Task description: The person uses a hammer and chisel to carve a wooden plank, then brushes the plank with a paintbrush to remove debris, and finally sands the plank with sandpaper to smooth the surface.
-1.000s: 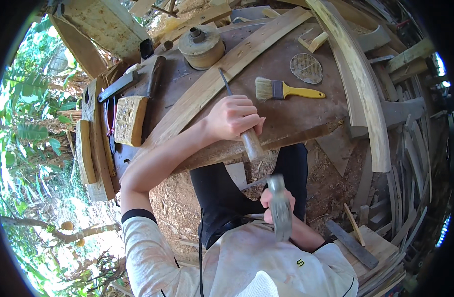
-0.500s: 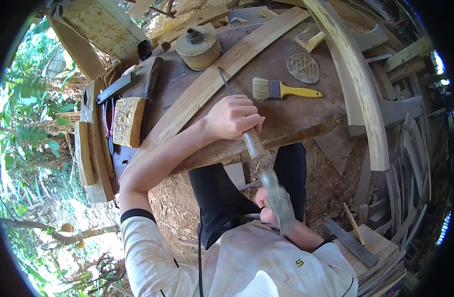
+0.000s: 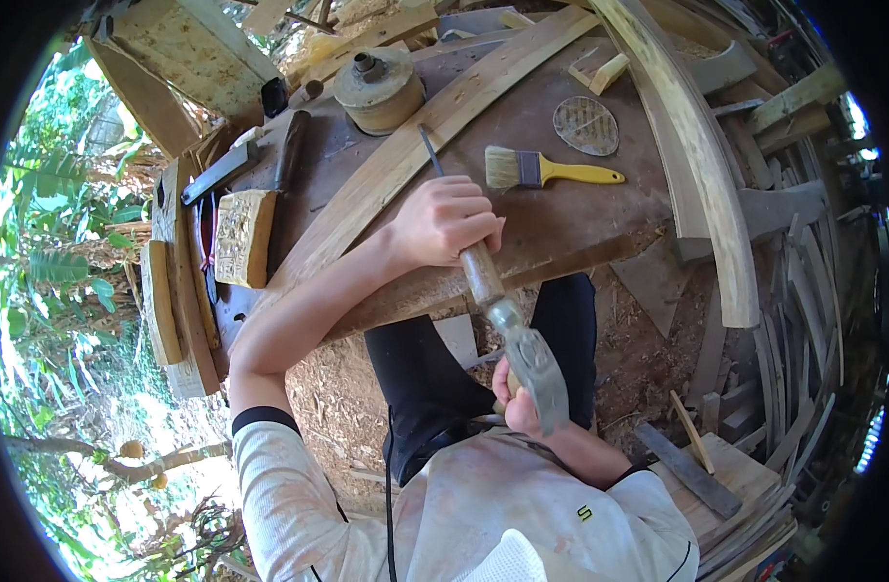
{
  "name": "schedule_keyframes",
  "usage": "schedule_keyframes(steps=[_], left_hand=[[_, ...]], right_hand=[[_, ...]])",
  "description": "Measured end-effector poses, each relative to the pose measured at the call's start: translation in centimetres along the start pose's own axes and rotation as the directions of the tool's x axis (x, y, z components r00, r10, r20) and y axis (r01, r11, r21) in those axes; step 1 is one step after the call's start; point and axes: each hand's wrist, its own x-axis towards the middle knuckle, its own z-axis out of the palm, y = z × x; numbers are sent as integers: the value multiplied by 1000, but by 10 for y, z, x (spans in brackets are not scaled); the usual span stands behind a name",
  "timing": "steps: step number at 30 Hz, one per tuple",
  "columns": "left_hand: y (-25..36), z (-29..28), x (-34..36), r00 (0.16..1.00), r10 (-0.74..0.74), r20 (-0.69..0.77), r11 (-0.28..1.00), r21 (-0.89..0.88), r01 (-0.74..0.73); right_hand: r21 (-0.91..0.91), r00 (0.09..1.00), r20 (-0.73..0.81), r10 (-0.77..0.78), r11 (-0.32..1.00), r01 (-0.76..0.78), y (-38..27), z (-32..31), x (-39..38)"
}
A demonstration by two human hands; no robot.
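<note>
Wrapped round the wooden handle of a chisel [image 3: 480, 275] is my left hand [image 3: 451, 223]. The chisel's thin metal blade points away from me, its tip over a long wooden plank [image 3: 377, 186] that lies slantwise across the worktable. My right hand [image 3: 522, 403] grips a claw hammer [image 3: 535, 369], whose handle is mostly hidden behind its metal head. The hammer's face meets the near end of the chisel handle. Just right of my left hand, a paintbrush [image 3: 561, 172] with a yellow handle rests on the table.
An oval disc [image 3: 586, 126] and a round pot-like container [image 3: 378, 92] are on the worktable [image 3: 551, 228]. A carved wooden block [image 3: 243, 238] and pliers [image 3: 208, 238] lie at left. A long curved timber [image 3: 701, 145] and stacked wood strips stand at right.
My right hand has brought the hammer forward and left, from a gap below the chisel onto its handle end. My left hand keeps its grip on the chisel. The view has shifted slightly.
</note>
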Motion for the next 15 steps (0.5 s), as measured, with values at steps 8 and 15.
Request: schedule_keyframes(steps=[8, 15], left_hand=[[2, -1, 3, 998, -34, -43, 999, -24, 33], [3, -3, 6, 988, -15, -151, 1000, 4, 16]], right_hand=[[-124, 1000, -8, -7, 992, 6, -8, -6, 5], [-117, 984, -43, -172, 979, 166, -1, -4, 9]])
